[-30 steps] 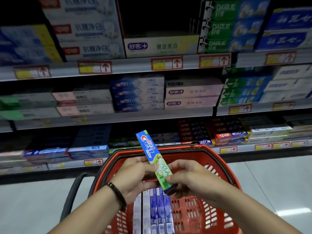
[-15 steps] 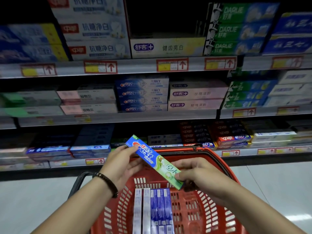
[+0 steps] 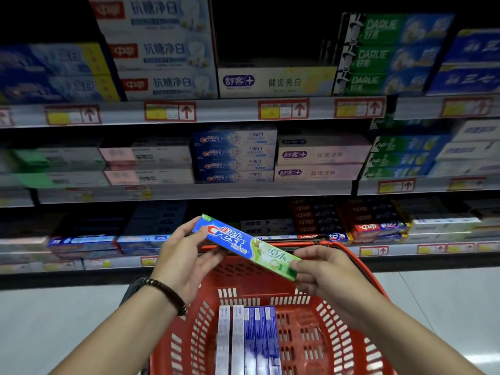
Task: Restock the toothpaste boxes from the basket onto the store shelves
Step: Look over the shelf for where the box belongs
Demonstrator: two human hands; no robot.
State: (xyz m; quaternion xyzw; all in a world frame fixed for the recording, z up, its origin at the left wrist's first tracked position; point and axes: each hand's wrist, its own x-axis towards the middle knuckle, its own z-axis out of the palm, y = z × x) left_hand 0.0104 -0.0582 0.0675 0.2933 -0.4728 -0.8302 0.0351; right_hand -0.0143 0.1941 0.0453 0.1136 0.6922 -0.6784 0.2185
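From my feed, the left hand (image 3: pixel 186 258), beaded bracelet (image 3: pixel 169 295) on its wrist, pinches the blue end of a long glossy Crest box (image 3: pixel 243 246), and the right hand (image 3: pixel 322 272) pinches its green end. The box hangs tilted above the slotted red plastic basket (image 3: pixel 338 334), where more slim boxes (image 3: pixel 249 339) stand side by side. Beyond the basket are stocked shelves (image 3: pixel 216 192) and a pale shiny floor (image 3: pixel 446 301).

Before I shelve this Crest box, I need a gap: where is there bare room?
Free: the dark space above the single Saky box, between the white stack and the Darlie stack. The middle shelf looks packed. The basket's right half is bare.
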